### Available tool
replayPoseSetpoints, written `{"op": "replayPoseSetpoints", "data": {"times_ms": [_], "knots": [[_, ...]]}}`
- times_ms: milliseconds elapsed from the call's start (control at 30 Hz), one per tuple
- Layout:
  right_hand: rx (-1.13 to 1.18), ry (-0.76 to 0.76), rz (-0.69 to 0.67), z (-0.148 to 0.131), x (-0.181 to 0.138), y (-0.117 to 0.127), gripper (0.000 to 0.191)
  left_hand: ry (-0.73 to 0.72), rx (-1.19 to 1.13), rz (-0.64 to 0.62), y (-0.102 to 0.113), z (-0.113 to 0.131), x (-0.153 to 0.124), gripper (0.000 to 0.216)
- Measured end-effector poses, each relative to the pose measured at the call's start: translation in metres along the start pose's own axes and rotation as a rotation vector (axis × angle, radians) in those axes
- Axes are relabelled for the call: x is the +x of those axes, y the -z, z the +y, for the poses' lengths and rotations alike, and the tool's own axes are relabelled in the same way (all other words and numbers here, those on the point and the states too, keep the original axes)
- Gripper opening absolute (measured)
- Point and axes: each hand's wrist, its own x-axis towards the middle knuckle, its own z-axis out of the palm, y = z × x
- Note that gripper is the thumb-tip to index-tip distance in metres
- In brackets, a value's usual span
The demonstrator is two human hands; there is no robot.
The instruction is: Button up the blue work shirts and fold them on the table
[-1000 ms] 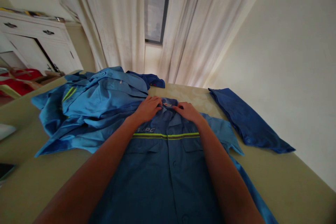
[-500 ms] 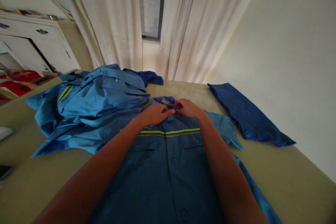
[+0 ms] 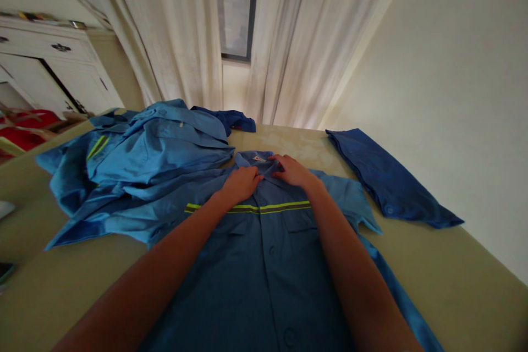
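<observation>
A blue work shirt (image 3: 243, 297) lies front up on the table, its buttoned placket running toward me and a yellow-and-grey stripe across the chest. At its collar (image 3: 251, 158), my left hand (image 3: 242, 183) has its fingers bent over the left collar flap, closed on the cloth. Across the neck opening, my right hand (image 3: 293, 171) pinches the right collar flap between thumb and fingers. The fingertips of both hands are partly hidden. A label shows inside the collar.
Rumpled light-blue work clothes (image 3: 165, 143) are heaped on the left, touching the shirt's sleeve. Dark-blue folded trousers (image 3: 391, 181) lie along the right, near the wall. Another dark-blue garment (image 3: 231, 120) is at the table's (image 3: 462, 269) far edge. A dark phone-like object (image 3: 5, 270) sits far left.
My hands, which met at the collar front, have moved apart. The left came down and left, while the right stays by the right flap; the collar now lies more open.
</observation>
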Motion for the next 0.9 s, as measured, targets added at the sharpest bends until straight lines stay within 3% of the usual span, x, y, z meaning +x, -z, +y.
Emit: {"op": "replayPoseSetpoints", "data": {"times_ms": [133,233,333,433,667,833,900], "knots": [[-0.061,-0.008,0.067,-0.002,-0.001,-0.006,0.061,0.034,0.093,0.16,0.001,-0.003,-0.001,0.037],[-0.134,0.012,0.068,-0.005,-0.001,-0.009,0.052,0.002,0.183,0.296,-0.001,-0.021,0.001,0.035],[-0.164,0.017,0.114,-0.003,-0.002,-0.009,0.033,-0.05,0.194,0.277,-0.006,-0.046,0.007,0.042],[-0.15,0.06,0.164,0.006,-0.001,-0.004,0.019,-0.136,0.099,0.262,-0.004,-0.06,0.013,0.029],[0.058,0.25,0.299,0.014,-0.002,0.014,0.013,-0.446,-0.135,0.251,0.037,-0.052,0.014,0.005],[0.076,0.229,0.285,0.003,-0.005,0.03,0.014,-0.403,-0.268,0.311,0.048,-0.048,0.011,0.015],[0.095,0.2,0.267,0.001,-0.007,0.037,0.014,-0.346,-0.301,0.346,0.047,-0.05,0.012,0.031]]}}
